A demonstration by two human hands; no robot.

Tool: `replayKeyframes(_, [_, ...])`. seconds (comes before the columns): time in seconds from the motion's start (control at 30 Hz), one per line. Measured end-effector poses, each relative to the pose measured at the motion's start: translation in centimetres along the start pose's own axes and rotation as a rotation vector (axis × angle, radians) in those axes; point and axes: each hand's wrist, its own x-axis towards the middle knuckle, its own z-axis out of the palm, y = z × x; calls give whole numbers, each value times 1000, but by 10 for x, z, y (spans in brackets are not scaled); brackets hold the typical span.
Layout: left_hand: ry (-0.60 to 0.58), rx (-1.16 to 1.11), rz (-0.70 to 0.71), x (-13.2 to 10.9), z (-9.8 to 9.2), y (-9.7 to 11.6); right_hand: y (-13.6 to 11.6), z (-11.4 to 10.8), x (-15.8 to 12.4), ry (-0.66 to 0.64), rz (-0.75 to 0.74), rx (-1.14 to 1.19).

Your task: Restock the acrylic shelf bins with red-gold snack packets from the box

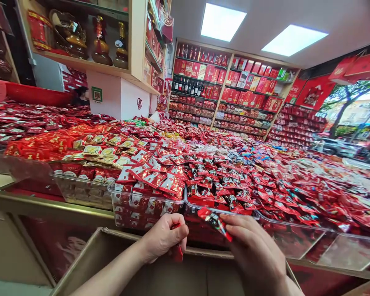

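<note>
Two hands hover over an open cardboard box (188,280), just before clear bins (135,209) heaped with wrapped sweets (160,181). The left hand (164,238) is fisted around a red packet (176,251) (only its end pokes out), while the right hand (255,255) pinches a red-and-black candy (215,222) by one end, likely keeping its wrapper in view.

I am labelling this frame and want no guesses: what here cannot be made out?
Head view:
red packet in the left hand: mostly hidden by its fingers.
print on the red-and-black packet in the right hand: too small.
cardboard box: bottom cut off by the lower edge.
back-shelf boxes: labels too small.
</note>
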Motion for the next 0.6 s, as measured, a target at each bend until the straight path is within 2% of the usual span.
replayKeyframes(0.1, [-27,20,14,0,-2,-3,30,-10,41,0,-25,-196])
replayKeyframes(0.2, [-33,24,8,1,-2,-5,65,-2,84,-34,-38,-282])
replayKeyframes(0.23, [-36,26,4,2,-1,-6,76,5,97,-82,-36,-314])
replayKeyframes(0.33, [-31,55,-4,1,1,-5,99,30,129,-338,33,-526])
replayKeyframes(0.43, [8,107,-34,-1,4,-1,109,53,148,-490,88,-668])
replayKeyframes(0.6, [-8,83,-3,-6,5,9,113,70,154,-556,59,-651])
